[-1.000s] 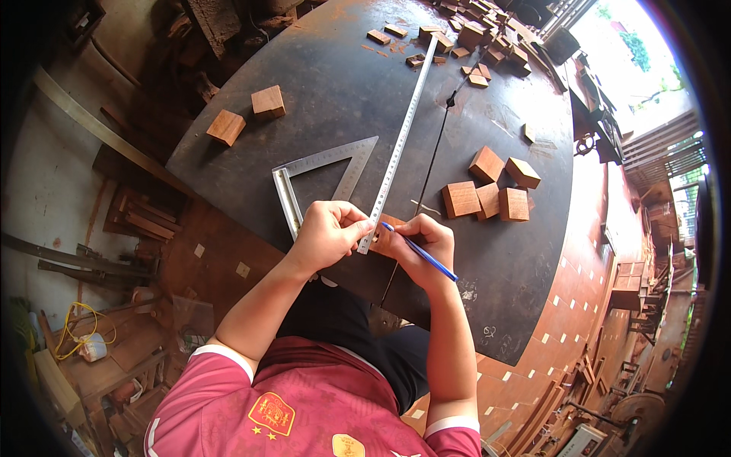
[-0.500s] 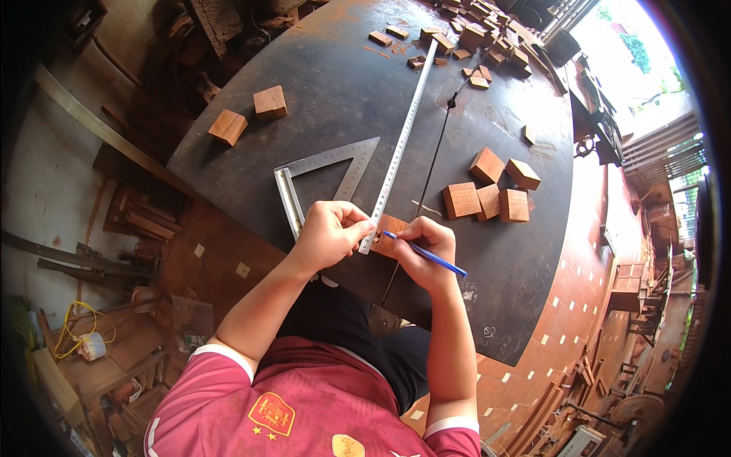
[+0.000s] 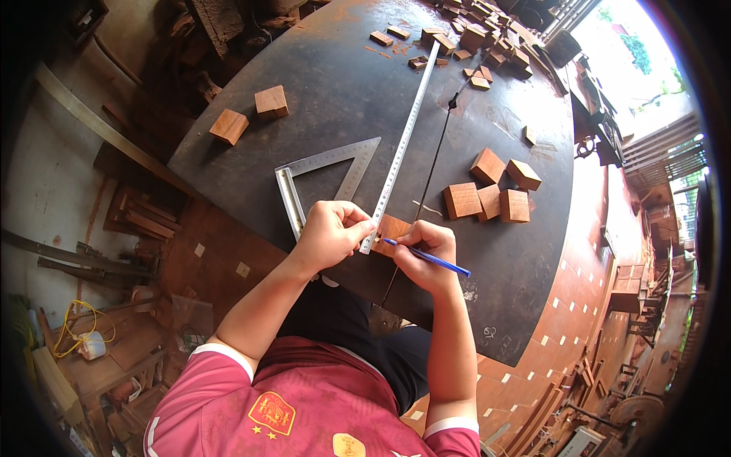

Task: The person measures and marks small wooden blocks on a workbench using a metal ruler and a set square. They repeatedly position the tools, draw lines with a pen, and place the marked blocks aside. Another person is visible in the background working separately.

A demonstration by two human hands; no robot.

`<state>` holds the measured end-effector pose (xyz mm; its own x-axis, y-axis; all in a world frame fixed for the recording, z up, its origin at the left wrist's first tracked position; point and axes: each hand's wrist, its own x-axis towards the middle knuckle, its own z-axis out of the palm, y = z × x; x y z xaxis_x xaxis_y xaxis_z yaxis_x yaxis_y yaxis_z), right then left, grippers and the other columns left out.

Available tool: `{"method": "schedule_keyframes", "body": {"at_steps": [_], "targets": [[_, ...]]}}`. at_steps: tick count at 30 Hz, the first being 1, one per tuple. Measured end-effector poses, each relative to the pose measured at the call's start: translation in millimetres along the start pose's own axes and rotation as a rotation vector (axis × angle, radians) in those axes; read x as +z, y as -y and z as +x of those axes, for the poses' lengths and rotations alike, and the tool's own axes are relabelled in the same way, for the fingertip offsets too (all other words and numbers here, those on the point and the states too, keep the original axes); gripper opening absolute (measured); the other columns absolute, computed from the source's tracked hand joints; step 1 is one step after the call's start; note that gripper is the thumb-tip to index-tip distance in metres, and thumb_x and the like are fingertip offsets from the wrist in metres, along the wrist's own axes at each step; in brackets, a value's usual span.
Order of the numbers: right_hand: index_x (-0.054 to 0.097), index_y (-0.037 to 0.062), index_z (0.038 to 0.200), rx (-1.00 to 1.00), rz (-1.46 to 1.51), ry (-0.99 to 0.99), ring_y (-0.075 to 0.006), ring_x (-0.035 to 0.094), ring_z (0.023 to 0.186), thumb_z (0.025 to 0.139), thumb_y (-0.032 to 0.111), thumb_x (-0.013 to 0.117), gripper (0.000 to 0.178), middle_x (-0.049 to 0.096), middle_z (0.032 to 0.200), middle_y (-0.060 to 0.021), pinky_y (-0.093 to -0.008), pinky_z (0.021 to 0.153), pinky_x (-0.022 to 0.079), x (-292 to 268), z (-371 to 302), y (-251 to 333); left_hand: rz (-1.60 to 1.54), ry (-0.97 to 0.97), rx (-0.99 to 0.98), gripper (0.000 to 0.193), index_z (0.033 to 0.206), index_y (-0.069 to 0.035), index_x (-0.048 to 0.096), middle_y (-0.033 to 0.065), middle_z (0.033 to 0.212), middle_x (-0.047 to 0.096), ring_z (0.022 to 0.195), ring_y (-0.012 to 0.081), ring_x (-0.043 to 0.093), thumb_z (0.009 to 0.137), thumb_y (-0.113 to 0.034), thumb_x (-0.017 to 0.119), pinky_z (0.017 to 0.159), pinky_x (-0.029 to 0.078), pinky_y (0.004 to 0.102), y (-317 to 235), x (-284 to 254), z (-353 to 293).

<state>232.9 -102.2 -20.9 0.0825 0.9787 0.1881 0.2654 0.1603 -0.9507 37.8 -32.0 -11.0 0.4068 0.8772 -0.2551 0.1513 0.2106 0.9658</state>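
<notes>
My left hand (image 3: pixel 332 233) pinches the near end of a long steel ruler (image 3: pixel 403 141), which slants away across the dark table. Beneath the ruler's near end and beside my fingers lies a reddish-brown wooden block (image 3: pixel 393 227), partly covered by both hands. A blue pen (image 3: pixel 434 259) is gripped in my right hand (image 3: pixel 428 255), its tip at the block's face close to the ruler's edge. Left of the ruler, a metal triangle square (image 3: pixel 352 169) lies flat, its near end partly behind my left hand.
The dark table (image 3: pixel 335 84) has a seam running along it. Several wooden blocks (image 3: pixel 462 200) cluster to the right, and two more (image 3: pixel 228 126) sit at the left. A pile of small blocks (image 3: pixel 487 34) covers the far end. Tiled floor (image 3: pixel 548 320) shows at the right.
The pen tip has shifted slightly down and to the right on the block, the right hand tilting a little with it. My left hand and the ruler stay in place.
</notes>
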Motion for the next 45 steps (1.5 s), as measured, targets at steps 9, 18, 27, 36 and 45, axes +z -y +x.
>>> {"method": "schedule_keyframes", "body": {"at_steps": [9,18,27,36,45], "targets": [[0.056,0.0009,0.066,-0.001,-0.021,-0.022,-0.0051,0.054,0.056,0.072,0.002,0.076,0.022,0.059,0.06,-0.0043,-0.0254,0.051,0.044,0,1,-1,0.009,-0.005,-0.007,0.014,0.088,0.003,0.074,0.0032,0.065,0.067,0.052,0.0043,0.057,0.092,-0.01,0.074,0.047,0.043,0.0216,-3,0,-1],[0.06,-0.0018,0.073,0.077,0.105,-0.119,-0.0015,0.057,0.064,0.083,-0.001,0.074,0.017,0.064,0.067,-0.0019,-0.0223,0.054,0.046,8,1,-3,0.005,0.001,0.002,0.015,0.088,0.003,0.074,0.0025,0.065,0.067,0.052,0.0041,0.057,0.092,-0.011,0.074,0.047,0.043,0.0213,-2,0,0],[0.062,-0.0017,0.077,0.091,0.045,-0.071,-0.0016,0.054,0.069,0.084,-0.005,0.072,0.012,0.066,0.076,-0.0009,-0.0213,0.058,0.044,6,0,-1,0.011,-0.001,-0.001,0.015,0.088,0.003,0.075,0.0027,0.065,0.067,0.052,0.0044,0.057,0.092,-0.012,0.075,0.047,0.044,0.0214,-2,0,0],[0.061,-0.0014,0.074,0.06,0.025,-0.078,-0.0014,0.054,0.066,0.083,-0.002,0.076,0.017,0.065,0.07,-0.0015,-0.0219,0.056,0.044,7,1,-7,0.019,-0.004,0.001,0.014,0.088,0.003,0.074,0.003,0.065,0.067,0.052,0.0043,0.057,0.092,-0.011,0.075,0.047,0.044,0.0213,-1,-1,0],[0.062,-0.0003,0.078,0.081,0.118,-0.117,-0.0026,0.054,0.068,0.085,-0.003,0.072,0.013,0.065,0.075,-0.0012,-0.0218,0.06,0.044,4,-1,0,0.025,-0.014,-0.011,0.015,0.088,0.004,0.074,0.003,0.066,0.068,0.053,0.0042,0.057,0.092,-0.01,0.075,0.047,0.043,0.0211,-2,1,-1]]}}
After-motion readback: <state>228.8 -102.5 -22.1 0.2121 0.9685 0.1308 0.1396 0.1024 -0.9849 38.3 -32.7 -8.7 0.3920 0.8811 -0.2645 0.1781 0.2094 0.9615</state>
